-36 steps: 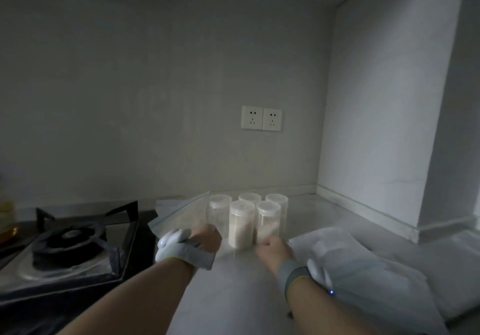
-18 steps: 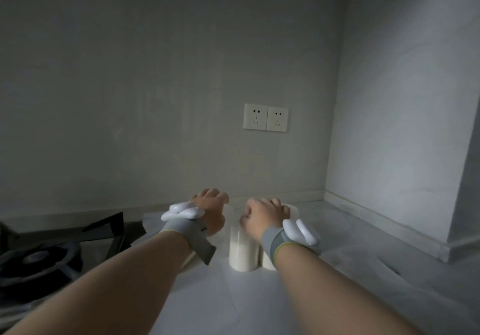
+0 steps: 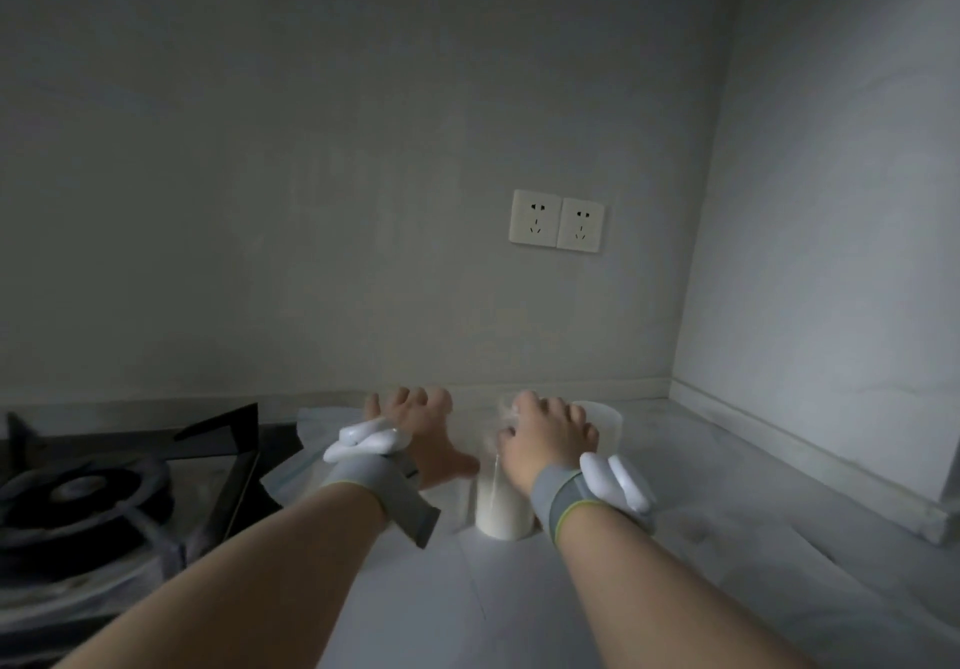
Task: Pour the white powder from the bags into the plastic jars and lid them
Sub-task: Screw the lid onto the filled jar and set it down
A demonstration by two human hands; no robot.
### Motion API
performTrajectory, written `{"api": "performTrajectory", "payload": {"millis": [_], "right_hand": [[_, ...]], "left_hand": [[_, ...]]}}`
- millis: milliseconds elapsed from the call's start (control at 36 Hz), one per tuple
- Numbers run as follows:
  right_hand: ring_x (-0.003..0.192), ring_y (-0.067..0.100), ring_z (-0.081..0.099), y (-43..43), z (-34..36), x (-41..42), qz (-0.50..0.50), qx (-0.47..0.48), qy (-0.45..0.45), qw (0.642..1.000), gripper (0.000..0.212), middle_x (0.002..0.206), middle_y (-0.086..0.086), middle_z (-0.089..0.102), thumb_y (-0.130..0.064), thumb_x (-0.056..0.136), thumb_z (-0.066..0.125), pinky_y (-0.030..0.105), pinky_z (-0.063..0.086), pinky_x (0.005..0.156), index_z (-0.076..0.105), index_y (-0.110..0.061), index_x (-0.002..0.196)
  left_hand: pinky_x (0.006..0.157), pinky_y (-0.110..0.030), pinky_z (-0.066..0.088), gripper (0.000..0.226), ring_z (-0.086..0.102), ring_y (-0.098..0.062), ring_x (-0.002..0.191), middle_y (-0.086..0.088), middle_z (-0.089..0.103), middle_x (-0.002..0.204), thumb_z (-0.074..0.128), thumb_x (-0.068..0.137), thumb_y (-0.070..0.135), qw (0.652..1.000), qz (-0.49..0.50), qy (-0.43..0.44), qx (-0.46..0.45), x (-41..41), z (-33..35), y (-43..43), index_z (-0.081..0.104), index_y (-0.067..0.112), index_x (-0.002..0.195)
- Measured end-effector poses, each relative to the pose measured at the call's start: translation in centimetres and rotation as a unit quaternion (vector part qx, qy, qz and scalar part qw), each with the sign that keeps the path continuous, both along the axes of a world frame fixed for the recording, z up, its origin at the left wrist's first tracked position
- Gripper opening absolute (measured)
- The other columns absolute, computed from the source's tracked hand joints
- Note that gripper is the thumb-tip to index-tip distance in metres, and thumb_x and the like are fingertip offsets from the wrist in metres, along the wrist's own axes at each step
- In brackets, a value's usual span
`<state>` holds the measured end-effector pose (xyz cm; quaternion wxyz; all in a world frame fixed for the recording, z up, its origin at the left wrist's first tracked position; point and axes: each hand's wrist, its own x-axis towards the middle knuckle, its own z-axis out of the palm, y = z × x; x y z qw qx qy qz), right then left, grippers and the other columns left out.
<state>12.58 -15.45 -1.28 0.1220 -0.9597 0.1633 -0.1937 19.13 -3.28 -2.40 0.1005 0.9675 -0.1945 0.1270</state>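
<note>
The surface [image 3: 571, 616] is pale and runs to the far-right corner. A gas hob [image 3: 78, 502] occupies the near left. A plastic bag [image 3: 306, 455] lies flat just right of the hob, partly under the left hand [image 3: 421, 440]. That hand's grip is spread, fingers straight, palm down; what it presses is hidden. The right hand [image 3: 545, 440] has its grip curled, apparently over the lid of the near jar [image 3: 514, 492], which is upright and holds white powder [image 3: 498, 515]. A second jar [image 3: 605, 421] stands just beyond. A double socket [image 3: 557, 224] is on the far wall.
</note>
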Motion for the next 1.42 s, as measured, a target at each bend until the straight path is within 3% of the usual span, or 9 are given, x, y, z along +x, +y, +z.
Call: {"api": "performTrajectory", "payload": {"millis": [139,306,583,806,917,1111,1167,1278,1417], "right_hand": [[0.123,0.024,0.035,2.2,0.2,-2.5,0.051,-0.028,-0.083,0.995,0.024,0.124,0.001,0.051,-0.023,0.089,0.045,0.03,0.026,0.096,0.054,-0.023,0.111],[0.12,0.029,0.042,5.9,-0.3,-6.2,0.113,0.075,0.009,0.991,0.027,0.127,0.006,0.052,-0.025,0.092,0.043,0.033,0.034,0.095,0.055,-0.02,0.116],[0.111,0.03,0.054,8.9,-1.6,-11.7,0.123,0.188,-0.023,0.974,0.026,0.117,0.01,0.062,-0.033,0.09,0.051,0.031,0.043,0.092,0.059,-0.018,0.11],[0.109,0.029,0.053,9.1,-0.7,-13.9,0.116,0.17,0.032,0.978,0.048,0.106,0.004,0.052,-0.059,0.074,0.061,0.037,0.043,0.097,0.05,-0.026,0.107],[0.11,0.027,0.047,8.9,0.0,-14.7,0.134,0.129,0.039,0.982,0.042,0.075,-0.009,0.033,-0.052,0.08,0.057,0.037,0.04,0.098,0.047,-0.021,0.106],[0.11,0.031,0.043,9.2,0.3,-13.4,0.126,0.012,0.053,0.991,0.031,0.112,0.006,0.06,-0.046,0.081,0.048,0.038,0.036,0.088,0.037,-0.02,0.093],[0.111,0.031,0.043,8.9,0.0,-13.0,0.122,0.021,0.043,0.991,0.032,0.114,0.006,0.059,-0.046,0.08,0.049,0.038,0.034,0.087,0.036,-0.02,0.095],[0.111,0.03,0.046,8.8,-1.3,-12.4,0.117,0.088,-0.006,0.989,0.033,0.114,0.003,0.057,-0.044,0.08,0.053,0.039,0.035,0.091,0.035,-0.021,0.096],[0.109,0.028,0.05,8.7,-3.3,-10.6,0.116,0.151,-0.073,0.979,0.041,0.11,0.002,0.056,-0.05,0.077,0.06,0.036,0.037,0.09,0.033,-0.023,0.093]], "left_hand": [[0.115,-0.044,0.009,0.066,0.027,-0.019,0.134,0.003,0.048,0.132,0.059,0.073,0.06,0.999,0.0,-0.037,0.021,-3.7,0.0,1.5,0.041,0.027,0.127],[0.109,-0.035,0.018,0.071,0.022,-0.019,0.139,0.004,0.041,0.142,0.058,0.075,0.062,0.999,-0.024,-0.028,-0.008,-8.6,-0.7,3.9,0.039,0.028,0.134],[0.084,-0.019,0.034,0.08,0.049,-0.016,0.112,-0.004,0.051,0.126,0.082,0.066,0.029,0.946,-0.042,0.12,-0.299,-14.4,-2.3,6.8,0.04,0.017,0.132],[0.092,-0.045,0.049,0.102,0.059,-0.028,0.106,-0.015,0.06,0.112,0.084,0.033,0.039,0.885,-0.028,0.16,-0.436,-17.3,-3.0,6.8,0.045,0.007,0.122],[0.092,-0.041,0.049,0.076,0.059,-0.026,0.103,-0.01,0.058,0.107,0.088,0.056,0.022,0.891,-0.02,0.169,-0.422,-16.8,-3.8,6.3,0.047,0.003,0.117],[0.083,-0.031,0.046,0.087,0.059,-0.022,0.099,-0.008,0.061,0.108,0.075,0.046,0.048,0.901,-0.044,0.176,-0.393,-16.8,-5.0,5.3,0.053,0.006,0.119],[0.088,-0.034,0.047,0.102,0.059,-0.024,0.102,-0.013,0.061,0.108,0.064,0.033,0.058,0.903,-0.043,0.161,-0.396,-16.2,-5.3,5.0,0.054,0.001,0.117],[0.087,-0.034,0.048,0.08,0.06,-0.023,0.103,-0.003,0.059,0.105,0.08,0.049,0.035,0.896,-0.068,0.16,-0.41,-16.0,-6.0,5.2,0.051,0.008,0.118],[0.066,-0.016,0.033,0.096,0.05,-0.01,0.087,0.01,0.045,0.084,0.057,0.023,0.062,0.878,-0.05,0.115,-0.463,-15.3,-6.8,4.4,0.041,0.011,0.102]]}}
